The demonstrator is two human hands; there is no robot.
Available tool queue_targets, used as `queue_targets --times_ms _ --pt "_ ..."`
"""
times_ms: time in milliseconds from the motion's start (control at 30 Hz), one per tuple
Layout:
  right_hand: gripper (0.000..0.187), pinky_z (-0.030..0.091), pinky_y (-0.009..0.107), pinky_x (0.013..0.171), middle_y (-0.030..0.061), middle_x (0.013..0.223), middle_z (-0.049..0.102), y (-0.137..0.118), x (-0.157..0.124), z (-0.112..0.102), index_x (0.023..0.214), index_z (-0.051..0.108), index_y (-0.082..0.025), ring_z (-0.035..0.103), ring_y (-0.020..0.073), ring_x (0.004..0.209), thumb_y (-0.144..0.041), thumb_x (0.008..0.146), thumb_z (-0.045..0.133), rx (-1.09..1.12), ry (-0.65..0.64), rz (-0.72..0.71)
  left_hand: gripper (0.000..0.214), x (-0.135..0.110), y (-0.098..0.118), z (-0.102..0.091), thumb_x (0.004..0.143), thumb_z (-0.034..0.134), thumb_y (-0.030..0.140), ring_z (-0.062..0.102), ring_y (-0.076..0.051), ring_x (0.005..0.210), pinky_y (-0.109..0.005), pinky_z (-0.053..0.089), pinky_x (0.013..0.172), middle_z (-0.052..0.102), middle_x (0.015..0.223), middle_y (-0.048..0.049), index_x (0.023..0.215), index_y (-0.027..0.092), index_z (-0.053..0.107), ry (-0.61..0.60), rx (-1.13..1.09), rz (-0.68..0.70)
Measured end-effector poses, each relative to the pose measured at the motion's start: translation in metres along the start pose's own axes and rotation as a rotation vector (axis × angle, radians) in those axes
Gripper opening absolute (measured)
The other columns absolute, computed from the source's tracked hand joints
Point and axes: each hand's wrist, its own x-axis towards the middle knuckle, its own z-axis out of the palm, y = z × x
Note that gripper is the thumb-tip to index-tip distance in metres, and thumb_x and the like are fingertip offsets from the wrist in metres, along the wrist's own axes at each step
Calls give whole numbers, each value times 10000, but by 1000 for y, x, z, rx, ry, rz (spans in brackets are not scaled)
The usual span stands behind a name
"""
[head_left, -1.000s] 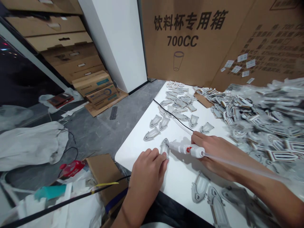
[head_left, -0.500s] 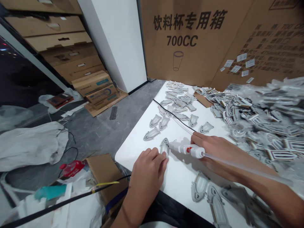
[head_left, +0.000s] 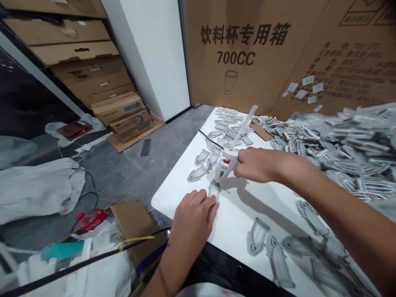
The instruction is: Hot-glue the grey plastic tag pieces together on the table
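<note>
My right hand (head_left: 252, 164) is wrapped round a white hot glue gun (head_left: 228, 164), held nose-down with its clear glue stick (head_left: 246, 123) poking up and away. The gun's nozzle end is over a small grey-and-white arch-shaped piece (head_left: 214, 190) lying on the white table (head_left: 182, 194); whether the tip touches it is hidden. My left hand (head_left: 195, 212) rests on the table, fingers curled, with thumb and fingertips pinching the near end of that piece. Similar grey pieces (head_left: 198, 173) lie just beyond it, and more (head_left: 280, 262) lie near the table's front edge.
A large heap of like pieces (head_left: 337, 148), partly in clear plastic, covers the right side. Behind the table stands a big cardboard box (head_left: 247, 82). An open carton (head_left: 133, 218) with rubbish and a red bottle (head_left: 93, 218) stands at left. A black cord (head_left: 210, 138) crosses the table.
My right hand has moved up and slightly left, swinging the glue gun from lying sideways to nose-down, its glue stick now pointing away. My left hand still pinches the same piece.
</note>
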Motion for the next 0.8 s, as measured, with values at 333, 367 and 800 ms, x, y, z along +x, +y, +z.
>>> queue_targets --times_ms 333,367,800 --pt "288 515 388 668 212 965 758 -19 -5 -7 923 797 -137 731 330 844 -324 884 581 -144 45 -22 90 -1 -1 1 982 677 170 625 -221 821 -374 497 735 673 896 -26 1030 216 738 13 -8 7" --pt "291 516 386 670 210 993 762 -18 -4 -5 928 799 -146 732 330 859 -339 886 584 -154 60 -30 92 -2 -1 1 984 674 171 627 -224 824 -378 498 735 674 902 -28 1033 215 738 12 -4 6" --pt "400 568 458 771 263 1082 757 -19 -5 14 1140 791 -117 755 419 1007 -397 930 598 -123 204 105 101 -2 -2 6 992 641 150 632 -240 850 -400 523 766 669 908 -40 1005 197 730 51 -19 18"
